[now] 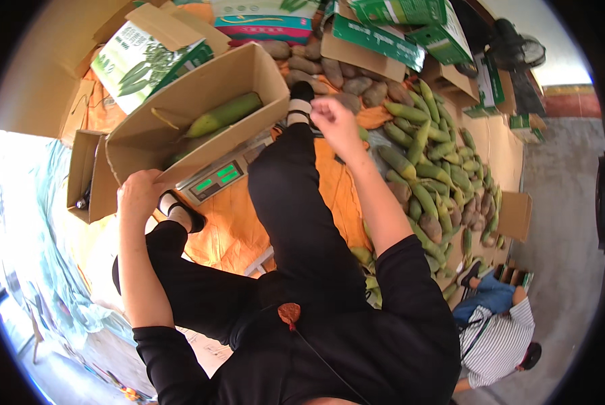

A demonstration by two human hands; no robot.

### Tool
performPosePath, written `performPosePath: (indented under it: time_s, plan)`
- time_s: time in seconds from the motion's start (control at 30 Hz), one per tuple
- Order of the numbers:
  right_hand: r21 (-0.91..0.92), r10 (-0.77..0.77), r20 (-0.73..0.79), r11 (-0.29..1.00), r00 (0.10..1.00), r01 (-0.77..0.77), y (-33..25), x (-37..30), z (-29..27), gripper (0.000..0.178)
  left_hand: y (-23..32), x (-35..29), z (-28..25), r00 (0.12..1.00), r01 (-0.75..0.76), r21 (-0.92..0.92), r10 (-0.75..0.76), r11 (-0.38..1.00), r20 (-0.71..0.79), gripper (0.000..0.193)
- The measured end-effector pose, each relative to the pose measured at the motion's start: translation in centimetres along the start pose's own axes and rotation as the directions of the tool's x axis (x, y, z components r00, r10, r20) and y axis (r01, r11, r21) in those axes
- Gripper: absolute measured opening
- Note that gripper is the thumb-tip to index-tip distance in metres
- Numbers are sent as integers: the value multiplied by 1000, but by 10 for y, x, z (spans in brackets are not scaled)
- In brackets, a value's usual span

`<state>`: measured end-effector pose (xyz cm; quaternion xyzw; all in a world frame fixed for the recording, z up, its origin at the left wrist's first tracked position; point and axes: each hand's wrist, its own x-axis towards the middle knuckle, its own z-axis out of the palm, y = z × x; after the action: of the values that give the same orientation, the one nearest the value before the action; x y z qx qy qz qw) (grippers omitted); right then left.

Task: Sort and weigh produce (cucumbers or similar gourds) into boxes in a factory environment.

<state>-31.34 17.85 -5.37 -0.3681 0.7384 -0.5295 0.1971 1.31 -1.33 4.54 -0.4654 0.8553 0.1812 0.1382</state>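
A long open cardboard box [198, 101] sits on a digital scale [211, 181] with a green-lit display. Inside it lies a long green radish [225, 115], and part of another green one shows below, mostly hidden by the near wall. My left hand [139, 192] grips the box's near left corner, its fingers closed round the cardboard edge. Off the box's right end, above my shoe, my right hand [335, 123] is raised with fingers curled together; whether they hold anything is hidden. To its right lies a large heap of green radishes [421, 152].
Brown roots [358, 85] lie beyond my right hand. Green-and-white cartons [147, 67] stand at the back. A smaller open box [83, 169] adjoins the long box's left end. Orange sheeting [225, 229] covers the floor. A person in a striped shirt [495, 344] is at lower right.
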Motion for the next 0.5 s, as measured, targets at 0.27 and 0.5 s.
performPosePath:
  time_s: [0.27, 0.5]
  plan:
    - [-502, 577, 164, 747, 800, -435, 193, -219, -13, 24, -1, 0, 4, 997, -76, 63, 77, 995, -15, 26]
    - [-724, 765, 153, 518, 626, -455, 247, -316, -35, 24, 14, 10, 3, 997, -28, 11, 27, 1000, 72, 28]
